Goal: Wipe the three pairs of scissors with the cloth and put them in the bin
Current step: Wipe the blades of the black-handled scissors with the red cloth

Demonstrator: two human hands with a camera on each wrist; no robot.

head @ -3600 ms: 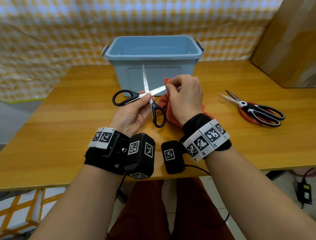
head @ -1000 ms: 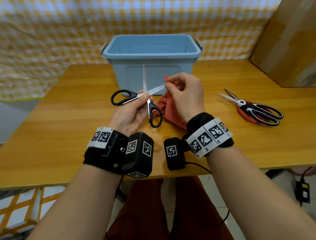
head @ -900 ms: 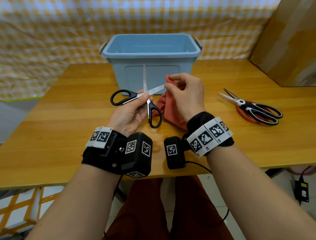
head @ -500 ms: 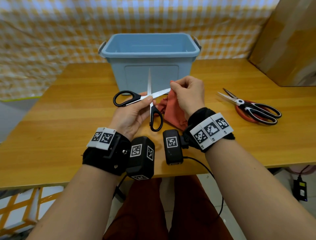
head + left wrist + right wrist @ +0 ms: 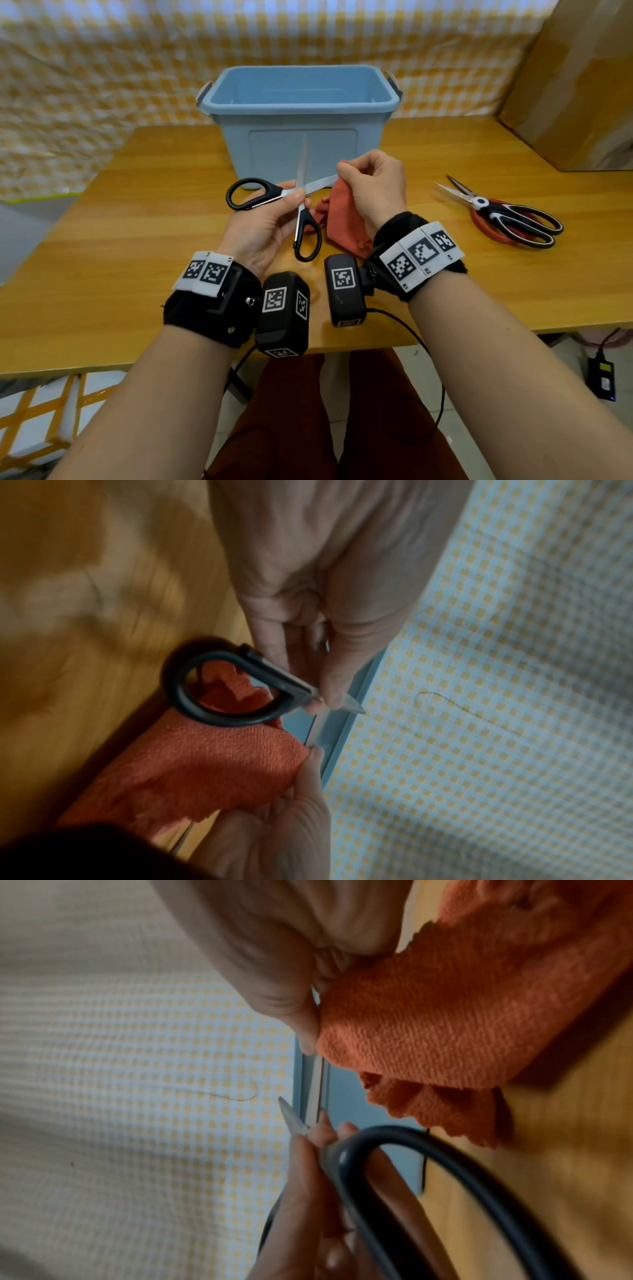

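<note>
My left hand pinches the black-handled scissors near their pivot, blades spread wide apart above the table. One blade points up, the other runs right into the orange-red cloth. My right hand pinches that cloth around the blade. The left wrist view shows a black handle loop over the cloth. In the right wrist view the cloth wraps the blade. The blue bin stands just behind. Two more pairs, black-handled scissors on red-handled scissors, lie at the right.
A wooden table carries everything. A large cardboard box stands at the back right. A yellow checked curtain hangs behind the table. A black cable hangs from my right wrist camera below the table edge.
Both hands and the spread scissors have shifted slightly right and toward me. My right hand has slid the cloth along the right-pointing blade, out and back inward.
</note>
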